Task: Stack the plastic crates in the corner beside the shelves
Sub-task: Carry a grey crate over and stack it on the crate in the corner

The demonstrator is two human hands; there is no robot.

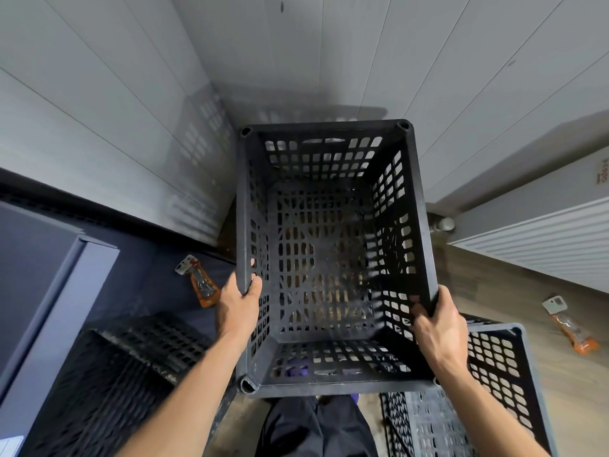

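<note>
A black perforated plastic crate [329, 245] fills the middle of the view, open side up, in the corner where two white panelled walls meet. My left hand [239, 301] grips its left rim, thumb inside the wall. My right hand [440, 324] grips the right rim in the same way. A second black crate [501, 367] stands at the lower right, partly behind my right forearm. A third black crate [131, 367] lies at the lower left beside the dark shelf unit [49, 275]. What is under the held crate is hidden.
An orange-and-clear packaged item [202, 285] lies on the dark surface left of the crate. Another such package [571, 324] lies on the wooden floor at right. A white radiator [540, 239] runs along the right wall. My dark trousers [316, 427] show below.
</note>
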